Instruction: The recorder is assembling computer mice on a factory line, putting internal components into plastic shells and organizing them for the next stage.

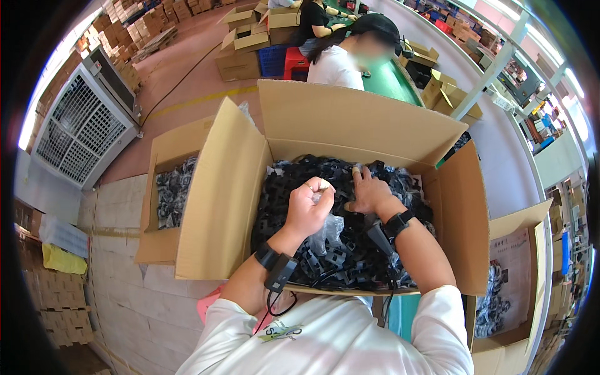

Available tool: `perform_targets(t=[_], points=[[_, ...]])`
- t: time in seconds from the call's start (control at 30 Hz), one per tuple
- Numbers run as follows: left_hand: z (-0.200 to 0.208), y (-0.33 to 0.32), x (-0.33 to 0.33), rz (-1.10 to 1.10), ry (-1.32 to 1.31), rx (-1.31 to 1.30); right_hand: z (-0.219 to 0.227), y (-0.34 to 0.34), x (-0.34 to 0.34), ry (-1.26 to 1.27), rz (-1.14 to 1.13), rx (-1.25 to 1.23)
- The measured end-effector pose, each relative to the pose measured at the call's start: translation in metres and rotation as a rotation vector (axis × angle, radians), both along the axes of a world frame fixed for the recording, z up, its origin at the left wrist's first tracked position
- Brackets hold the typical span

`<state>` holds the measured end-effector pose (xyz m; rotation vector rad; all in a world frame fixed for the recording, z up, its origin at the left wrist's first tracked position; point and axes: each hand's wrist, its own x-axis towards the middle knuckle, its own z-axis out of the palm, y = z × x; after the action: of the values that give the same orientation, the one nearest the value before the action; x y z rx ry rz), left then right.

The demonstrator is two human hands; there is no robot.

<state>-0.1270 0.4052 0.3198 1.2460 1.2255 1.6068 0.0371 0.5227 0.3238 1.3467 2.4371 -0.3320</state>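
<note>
A large open cardboard box [362, 107] in front of me holds a heap of small black plastic parts [328, 265], several of them in clear wrapping. Above the heap, my left hand [309, 206] is closed in a fist on a crumpled clear plastic bag [327, 235], which hangs below the fingers. What the bag may contain cannot be made out. My right hand [371, 192] lies on the black parts towards the far side, palm down with its fingers apart. Black straps with small devices circle both wrists.
To the left, a smaller open box [149, 215] holds similar wrapped parts; another open box [531, 275] stands at the right. A large grey air cooler [81, 125] is on the floor at the far left. Beyond my box, a person in white [334, 65] sits at a green work surface [397, 84].
</note>
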Motion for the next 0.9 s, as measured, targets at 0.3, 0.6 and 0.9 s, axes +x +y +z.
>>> perform_targets(t=[0.3, 0.6, 0.9], points=[[0.003, -0.001, -0.005, 0.062, 0.027, 0.006, 0.008, 0.004, -0.002, 0.055, -0.059, -0.032], [0.000, 0.002, 0.002, 0.035, 0.075, 0.017, -0.003, -0.005, -0.006, 0.124, -0.050, -0.013], [0.003, 0.001, -0.004, 0.064, 0.058, -0.073, 0.009, -0.030, 0.033, 0.265, -0.035, 0.221]])
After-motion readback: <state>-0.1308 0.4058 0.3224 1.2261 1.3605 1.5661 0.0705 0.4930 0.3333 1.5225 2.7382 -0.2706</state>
